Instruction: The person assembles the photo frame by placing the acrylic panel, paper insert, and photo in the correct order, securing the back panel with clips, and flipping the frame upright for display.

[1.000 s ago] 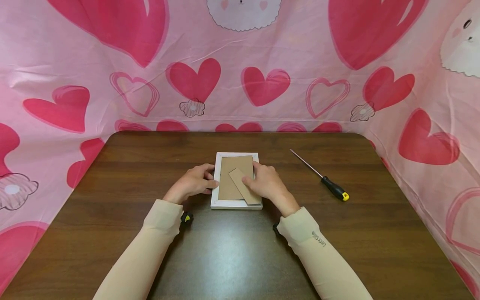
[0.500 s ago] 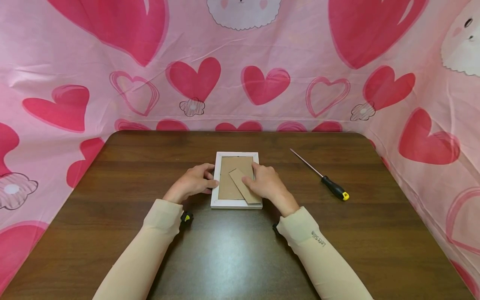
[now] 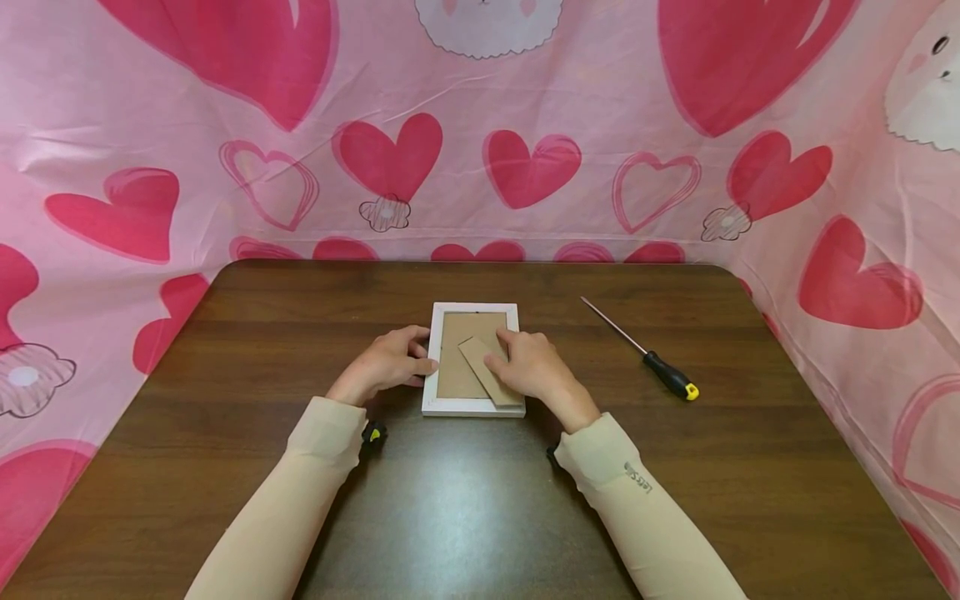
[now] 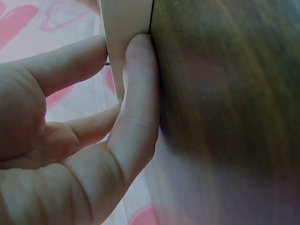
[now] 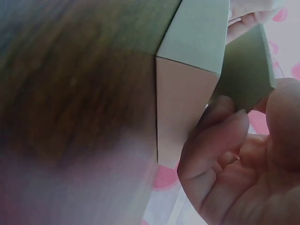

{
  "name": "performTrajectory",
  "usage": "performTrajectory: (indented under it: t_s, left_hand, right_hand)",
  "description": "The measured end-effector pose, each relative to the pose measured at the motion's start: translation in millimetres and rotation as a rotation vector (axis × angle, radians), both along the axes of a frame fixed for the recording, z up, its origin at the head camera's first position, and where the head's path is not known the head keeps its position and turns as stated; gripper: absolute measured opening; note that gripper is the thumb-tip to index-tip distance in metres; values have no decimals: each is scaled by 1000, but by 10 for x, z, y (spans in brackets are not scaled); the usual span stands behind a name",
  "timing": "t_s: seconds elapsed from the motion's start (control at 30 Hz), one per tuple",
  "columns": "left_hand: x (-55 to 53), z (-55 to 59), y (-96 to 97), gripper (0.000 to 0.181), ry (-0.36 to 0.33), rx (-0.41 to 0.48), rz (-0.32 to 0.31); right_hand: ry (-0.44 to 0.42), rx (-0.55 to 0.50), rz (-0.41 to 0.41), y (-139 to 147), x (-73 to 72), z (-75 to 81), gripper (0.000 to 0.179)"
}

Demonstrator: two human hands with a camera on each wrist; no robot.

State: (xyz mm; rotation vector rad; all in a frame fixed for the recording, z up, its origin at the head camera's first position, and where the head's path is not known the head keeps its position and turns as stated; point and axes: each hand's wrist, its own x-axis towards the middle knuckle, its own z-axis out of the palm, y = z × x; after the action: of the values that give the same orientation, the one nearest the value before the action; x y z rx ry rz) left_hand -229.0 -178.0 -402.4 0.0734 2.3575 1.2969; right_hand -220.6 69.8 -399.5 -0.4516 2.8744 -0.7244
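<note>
A white picture frame (image 3: 471, 407) lies face down on the table, its brown backboard (image 3: 453, 355) uppermost. Across the backboard slants a narrow brown cardboard stand (image 3: 482, 367), its lower end over the frame's near right corner. My left hand (image 3: 386, 360) grips the frame's left side, thumb on the rim and fingers along the outer edge. At the right side, my right hand (image 3: 536, 364) pinches the stand, thumb on its upper face. In the right wrist view the stand (image 5: 248, 70) is tilted up from the frame, with curled fingers behind it.
A screwdriver (image 3: 651, 360) with a black and yellow handle lies to the right, its tip pointing to the back left. The dark wooden table (image 3: 450, 508) ends at a pink cloth (image 3: 457, 100) printed with hearts.
My right index finger has slid a little left, from the frame's right rim onto the backboard. The left hand, the frame and the screwdriver keep their places.
</note>
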Motion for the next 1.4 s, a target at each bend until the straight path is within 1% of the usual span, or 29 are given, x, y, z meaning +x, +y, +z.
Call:
performTrajectory:
  t_s: [0.13,0.37,0.53,1.03,1.27,1.4]
  left_hand:
    - [0,8,-1,68,-2,3,4]
    - [6,10,-3,67,-6,39,-1]
    - [1,1,-1,67,-5,37,3]
    - [1,4,9,66,-4,21,4]
    - [13,8,11,67,-4,19,1]
    - [16,8,13,66,-2,6,-2]
  right_hand:
    - [-7,-3,-1,-3,2,4,58]
    - [-46,-5,-19,-8,-7,9,61]
    - [-53,4,-34,-12,-12,3,62]
    - [-7,62,-85,-52,69,26,57]
    - [22,146,-100,-57,78,20,54]
    - [17,159,-100,-50,80,21,55]
